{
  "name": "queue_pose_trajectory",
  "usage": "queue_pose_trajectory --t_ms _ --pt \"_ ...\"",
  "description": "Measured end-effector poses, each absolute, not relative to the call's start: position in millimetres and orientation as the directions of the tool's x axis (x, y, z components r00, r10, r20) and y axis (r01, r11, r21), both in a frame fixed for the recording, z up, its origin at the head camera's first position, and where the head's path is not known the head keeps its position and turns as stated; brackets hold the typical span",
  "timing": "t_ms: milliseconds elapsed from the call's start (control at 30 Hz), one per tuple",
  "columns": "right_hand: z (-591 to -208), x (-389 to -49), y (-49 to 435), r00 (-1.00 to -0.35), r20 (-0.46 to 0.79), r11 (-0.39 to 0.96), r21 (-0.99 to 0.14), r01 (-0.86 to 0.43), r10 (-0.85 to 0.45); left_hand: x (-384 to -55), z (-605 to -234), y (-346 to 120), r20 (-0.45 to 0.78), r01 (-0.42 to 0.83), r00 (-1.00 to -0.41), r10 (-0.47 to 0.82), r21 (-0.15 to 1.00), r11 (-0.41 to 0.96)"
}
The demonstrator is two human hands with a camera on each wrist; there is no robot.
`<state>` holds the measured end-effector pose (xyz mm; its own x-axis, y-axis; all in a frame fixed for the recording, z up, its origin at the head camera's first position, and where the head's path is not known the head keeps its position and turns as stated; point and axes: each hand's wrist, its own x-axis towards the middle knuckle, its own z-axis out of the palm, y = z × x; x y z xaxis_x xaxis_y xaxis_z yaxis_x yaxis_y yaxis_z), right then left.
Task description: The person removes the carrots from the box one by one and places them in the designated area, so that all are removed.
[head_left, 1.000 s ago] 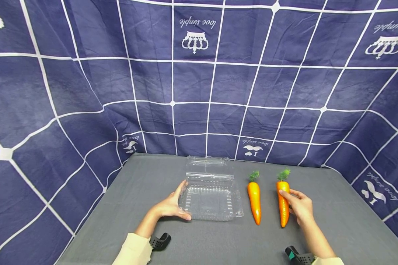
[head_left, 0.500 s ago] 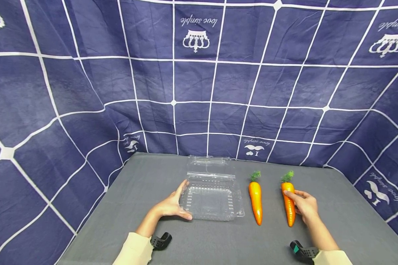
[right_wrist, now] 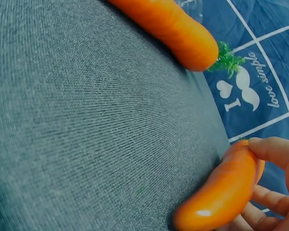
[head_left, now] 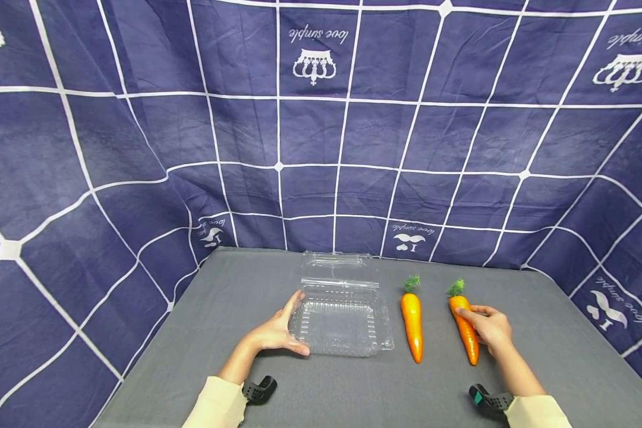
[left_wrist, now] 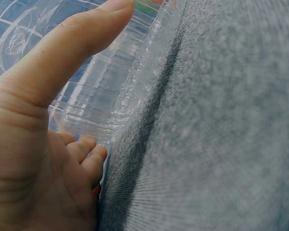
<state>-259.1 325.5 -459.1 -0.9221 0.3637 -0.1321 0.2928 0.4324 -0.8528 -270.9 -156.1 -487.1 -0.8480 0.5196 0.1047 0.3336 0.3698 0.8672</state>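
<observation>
A clear plastic clamshell container (head_left: 338,327) stands on the table with its lid (head_left: 338,267) folded back. My left hand (head_left: 277,330) holds its left end, thumb at the front corner and fingers towards the back. In the left wrist view the thumb (left_wrist: 62,50) crosses in front of the clear wall. To the right, my right hand (head_left: 491,328) grips an orange carrot (head_left: 466,333) with a green leafy top, thumb on its upper side. The carrot lies slanted, tip towards me. Another carrot (head_left: 412,327) lies between the container and the held one, untouched.
The grey cloth-covered table (head_left: 364,392) extends around these things. A blue curtain (head_left: 321,137) with white lines hangs behind and at both sides. Black bands (head_left: 259,390) sit on both wrists.
My right hand has moved slightly right with its carrot. The carrot has turned, its leafy top swinging left and its tip right. The left hand and container have stayed put.
</observation>
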Motion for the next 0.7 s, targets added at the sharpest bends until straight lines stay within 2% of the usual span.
queue_pose_trajectory --t_ms 367,700 --pt "-461.0 -261.1 327.5 -0.922 -0.126 0.481 -0.822 0.304 0.367 -271.8 -489.7 -156.2 0.098 0.328 -0.849 0.519 0.868 0.373" --pt "-462.9 -258.3 329.6 -0.921 -0.150 0.433 -0.848 0.307 0.359 -272.9 -491.3 -157.2 0.112 0.340 -0.846 0.522 0.866 0.365"
